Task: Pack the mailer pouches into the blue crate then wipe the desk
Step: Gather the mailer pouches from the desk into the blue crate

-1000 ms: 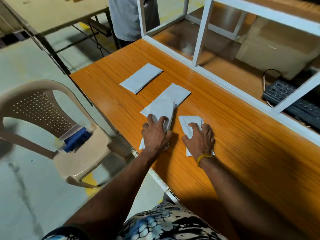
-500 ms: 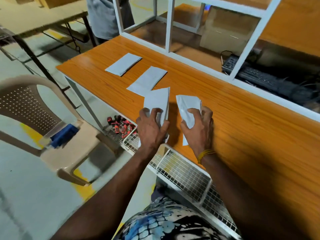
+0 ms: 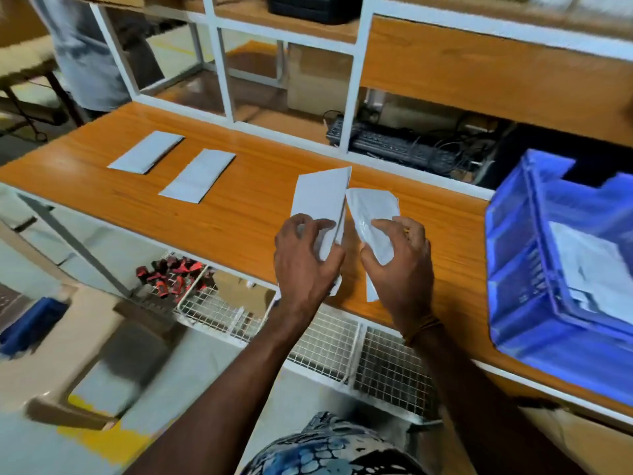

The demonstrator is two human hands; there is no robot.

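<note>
My left hand (image 3: 305, 262) grips a white mailer pouch (image 3: 320, 197) lifted off the orange desk (image 3: 239, 221), standing nearly upright. Beside it, my right hand (image 3: 400, 265) grips a second, crumpled white pouch (image 3: 371, 210). The two pouches almost touch at their tops. Two more white pouches lie flat on the desk at the left, one far (image 3: 146, 151) and one nearer (image 3: 198, 175). The blue crate (image 3: 513, 269) stands on the desk at the right, with white pouches (image 3: 589, 265) lying inside.
A white frame (image 3: 356, 80) runs along the desk's back edge, with a black keyboard (image 3: 397, 145) and cables behind it. A wire basket (image 3: 308, 334) hangs under the desk's front edge, holding red and black items (image 3: 174, 275). A beige plastic chair (image 3: 85, 354) stands at lower left.
Both hands have lifted their pouches off the desk and carried them rightwards. The view has swung right, bringing the blue crate into sight.
</note>
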